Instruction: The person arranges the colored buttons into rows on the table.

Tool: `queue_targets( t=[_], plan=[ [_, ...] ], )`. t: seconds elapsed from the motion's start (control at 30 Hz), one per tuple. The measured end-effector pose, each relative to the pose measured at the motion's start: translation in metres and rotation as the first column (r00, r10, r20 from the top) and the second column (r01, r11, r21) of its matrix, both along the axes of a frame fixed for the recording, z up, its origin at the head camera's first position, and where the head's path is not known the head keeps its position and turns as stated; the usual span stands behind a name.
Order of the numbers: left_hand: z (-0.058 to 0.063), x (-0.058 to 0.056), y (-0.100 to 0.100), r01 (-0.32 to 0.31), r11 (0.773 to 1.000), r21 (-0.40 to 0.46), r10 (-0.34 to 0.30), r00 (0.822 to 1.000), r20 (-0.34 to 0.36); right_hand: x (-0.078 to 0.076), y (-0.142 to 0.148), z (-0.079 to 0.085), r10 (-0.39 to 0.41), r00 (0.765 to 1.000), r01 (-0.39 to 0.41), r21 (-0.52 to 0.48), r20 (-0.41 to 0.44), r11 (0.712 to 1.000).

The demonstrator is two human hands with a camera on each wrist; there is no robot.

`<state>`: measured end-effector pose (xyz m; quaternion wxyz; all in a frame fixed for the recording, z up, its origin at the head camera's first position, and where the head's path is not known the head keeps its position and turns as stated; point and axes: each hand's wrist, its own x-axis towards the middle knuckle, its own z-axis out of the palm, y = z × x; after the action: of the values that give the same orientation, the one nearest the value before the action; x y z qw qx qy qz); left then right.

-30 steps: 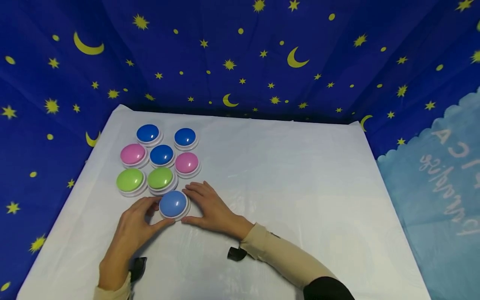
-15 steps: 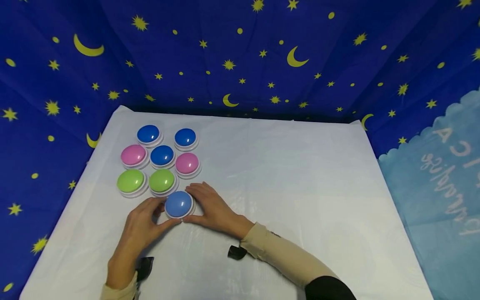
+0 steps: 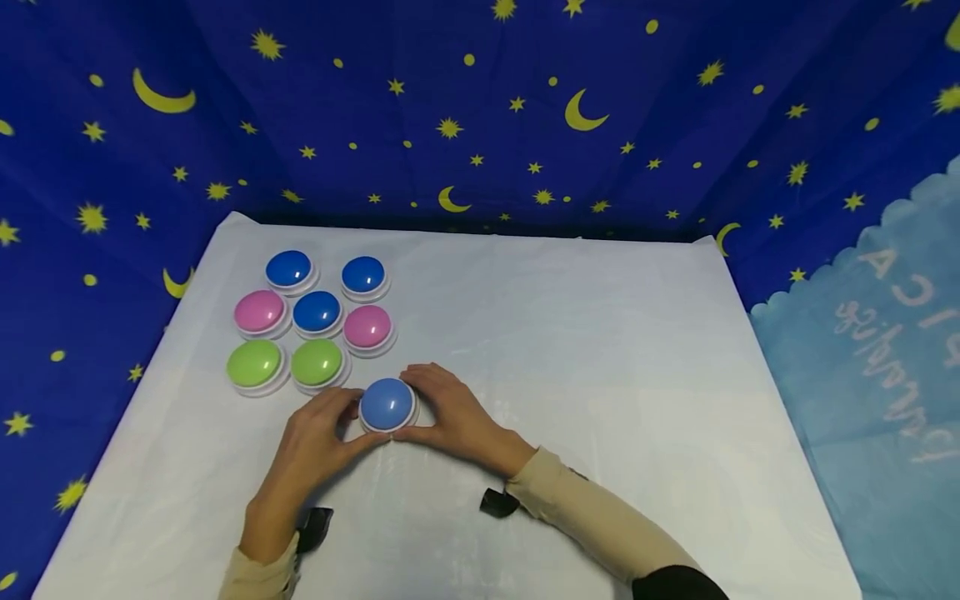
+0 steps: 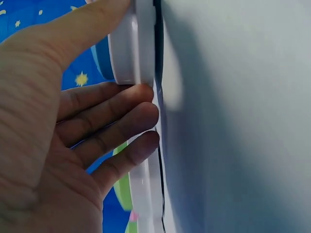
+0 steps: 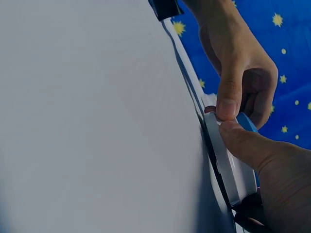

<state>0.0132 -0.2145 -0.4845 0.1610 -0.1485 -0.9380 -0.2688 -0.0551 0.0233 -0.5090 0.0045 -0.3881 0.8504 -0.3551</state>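
Both hands hold a light blue domed push button (image 3: 386, 404) with a white round base, low over the white table. The left hand (image 3: 315, 442) grips its left side, thumb at the near edge and fingers at the far left. On the opposite side, the right hand (image 3: 461, 417) has its thumb at the near edge and fingers round the far right. In the left wrist view, the thumb and a finger meet the white base (image 4: 133, 48). The right wrist view shows the two thumbs side by side on the rim (image 5: 228, 160).
Beyond the hands at the left stand several more push buttons: a green one (image 3: 317, 362) closest, another green one (image 3: 253, 363), two pink ones and three dark blue ones. The white-covered table (image 3: 600, 375) meets a starry blue cloth (image 3: 480, 108) at the back.
The light blue push button has moved right across the table, away from the green ones, with both hands holding it. The other push buttons stay in their places.
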Motion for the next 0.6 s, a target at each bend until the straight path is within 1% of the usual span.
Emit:
queue_targets(
  t=[0.13, 0.3, 0.47, 0.6],
  plan=[
    [0.0, -0.007, 0.011, 0.034, 0.999, 0.004, -0.034, 0.999, -0.015, -0.002, 0.013, 0.0, -0.023, 1.0, 0.022, -0.033, -0.014, 0.999],
    [-0.001, -0.017, 0.026, 0.059, 0.998, 0.02, -0.058, 0.998, -0.032, -0.005, 0.029, 0.0, -0.073, 0.997, 0.072, -0.039, -0.026, 0.997],
    [-0.001, -0.029, 0.043, 0.069, 0.997, 0.045, -0.068, 0.998, -0.014, -0.01, 0.044, 0.001, -0.113, 0.993, 0.112, -0.059, -0.025, 0.992],
    [-0.001, -0.04, 0.054, 0.084, 0.994, 0.068, -0.085, 0.996, 0.016, -0.016, 0.055, 0.0, -0.14, 0.99, 0.138, -0.061, -0.022, 0.989]
  ],
)
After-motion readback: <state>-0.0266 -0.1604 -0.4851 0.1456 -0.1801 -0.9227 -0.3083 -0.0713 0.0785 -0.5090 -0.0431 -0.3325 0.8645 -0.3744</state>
